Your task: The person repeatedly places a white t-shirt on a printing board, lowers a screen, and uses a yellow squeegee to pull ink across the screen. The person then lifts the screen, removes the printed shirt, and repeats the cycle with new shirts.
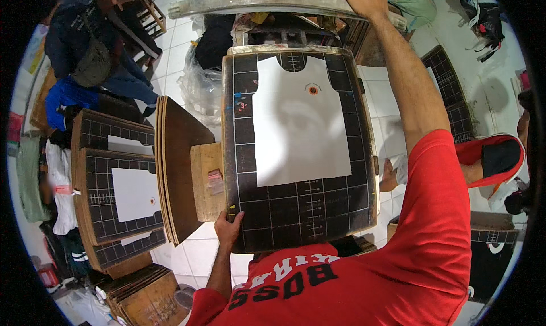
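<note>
Centrally, a gridded black board [282,212] stands over white floor tiles [196,260].

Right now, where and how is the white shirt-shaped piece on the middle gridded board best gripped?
Probably pinch the white shirt-shaped piece at its two lower corners, coming from the near side. It lies flat, its straight bottom edge facing that way, with bare black gridded board below it, and the small round print sits well away, near the neckline.
</note>
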Demonstrator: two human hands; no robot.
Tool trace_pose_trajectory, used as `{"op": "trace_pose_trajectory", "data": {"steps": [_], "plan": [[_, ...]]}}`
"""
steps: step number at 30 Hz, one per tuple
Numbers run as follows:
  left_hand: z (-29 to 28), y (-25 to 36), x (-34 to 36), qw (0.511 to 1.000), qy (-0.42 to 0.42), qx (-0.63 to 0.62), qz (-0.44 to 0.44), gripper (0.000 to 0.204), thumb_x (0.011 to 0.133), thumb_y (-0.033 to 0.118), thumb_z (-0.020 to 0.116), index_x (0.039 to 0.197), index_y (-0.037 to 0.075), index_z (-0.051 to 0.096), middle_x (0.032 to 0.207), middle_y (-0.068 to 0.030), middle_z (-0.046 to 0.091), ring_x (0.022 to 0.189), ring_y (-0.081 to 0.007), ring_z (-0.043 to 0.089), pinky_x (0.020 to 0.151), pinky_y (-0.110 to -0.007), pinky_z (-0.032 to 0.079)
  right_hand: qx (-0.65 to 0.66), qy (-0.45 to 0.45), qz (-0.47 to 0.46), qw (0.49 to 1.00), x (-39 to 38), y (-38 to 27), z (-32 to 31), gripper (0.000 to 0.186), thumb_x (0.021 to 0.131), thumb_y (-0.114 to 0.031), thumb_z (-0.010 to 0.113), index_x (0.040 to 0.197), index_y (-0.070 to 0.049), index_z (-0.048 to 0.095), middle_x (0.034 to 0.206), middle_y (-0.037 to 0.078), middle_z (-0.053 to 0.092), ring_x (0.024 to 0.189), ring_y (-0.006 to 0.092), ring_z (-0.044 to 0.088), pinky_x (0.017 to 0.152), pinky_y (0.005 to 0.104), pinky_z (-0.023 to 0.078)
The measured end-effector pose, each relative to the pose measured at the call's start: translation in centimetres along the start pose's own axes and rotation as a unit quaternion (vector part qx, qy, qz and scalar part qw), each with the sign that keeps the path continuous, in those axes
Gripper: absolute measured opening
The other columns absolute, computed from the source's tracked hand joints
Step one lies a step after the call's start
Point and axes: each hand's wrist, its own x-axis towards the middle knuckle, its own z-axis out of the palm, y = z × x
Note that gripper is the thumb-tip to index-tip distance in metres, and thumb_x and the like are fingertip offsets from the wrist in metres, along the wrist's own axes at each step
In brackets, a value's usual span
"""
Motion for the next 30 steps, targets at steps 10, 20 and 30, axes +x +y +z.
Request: {"op": "trace_pose_trajectory", "data": {"steps": [10, 20, 30], "plan": [[-2.2, 3.6, 0.1, 0.998, 0.004, 0.035, -0.049, 0.052, 0.081, 0.042, 0.087, 0.098, -0.004, 0.069, 0.089, -0.0206, 0.073, 0.084, -0.0346, 0.072, 0.076, -0.045, 0.055, 0.022, 0.004, -0.008, 1.0, 3.7, -1.6, -0.7, 0.058, 0.084, -0.063, 0.071, 0.1, -0.007, 0.076, 0.1, 0.024, 0.074, 0.098, 0.0428, 0.069, 0.083, 0.0502, 0.054], [-1.9, 3.0, 1.2, 0.996, 0.005, 0.068, -0.06, 0.057, 0.077, 0.043, 0.089, 0.096, -0.004, 0.064, 0.089, -0.0245, 0.072, 0.085, -0.0421, 0.071, 0.077, -0.05, 0.055, 0.04, -0.016, -0.002, 0.999, 4.8, -1.3, -1.4, 0.056, 0.084, -0.057, 0.07, 0.104, -0.005, 0.076, 0.103, 0.022, 0.075, 0.1, 0.0403, 0.071, 0.085, 0.0459, 0.056], [-0.6, -1.1, 3.6, 0.984, -0.034, 0.165, -0.063, 0.073, 0.07, 0.057, 0.091, 0.103, -0.001, 0.061, 0.091, -0.0166, 0.068, 0.082, -0.0326, 0.066, 0.075, -0.045, 0.054, 0.018, -0.035, 0.036, 0.999, 3.5, -2.7, -2.6, 0.05, 0.083, -0.058, 0.068, 0.102, -0.012, 0.078, 0.107, 0.018, 0.076, 0.101, 0.0377, 0.072, 0.089, 0.0464, 0.056]]}}
